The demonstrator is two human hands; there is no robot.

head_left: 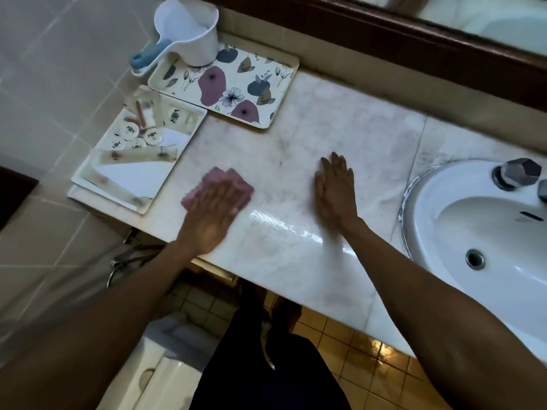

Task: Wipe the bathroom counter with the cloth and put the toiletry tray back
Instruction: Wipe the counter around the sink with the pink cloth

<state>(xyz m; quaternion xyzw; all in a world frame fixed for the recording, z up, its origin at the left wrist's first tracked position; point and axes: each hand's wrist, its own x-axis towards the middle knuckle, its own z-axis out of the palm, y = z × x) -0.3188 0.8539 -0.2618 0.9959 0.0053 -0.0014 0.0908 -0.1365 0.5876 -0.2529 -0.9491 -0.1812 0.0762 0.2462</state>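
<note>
Soft pink cloth [217, 189] is pressed flat on the tabletop [296, 143] under the left hand [207, 214], fingers spread. Right hand [336, 193] is laid flat, empty. Toiletry tray [139, 155], probably light and slippery, is best gripped by its rims.

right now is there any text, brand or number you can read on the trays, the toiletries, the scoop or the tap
None: no text can be read in this view.
Toiletry tray: the round packets bear dark marks, too small and blurred to read.
Floral tray: flower and leaf pattern only, no words.
White water scoop: plain, with a blue grip.
Tap handle: no marking visible.
Pink cloth under the left hand: no label visible.
</note>
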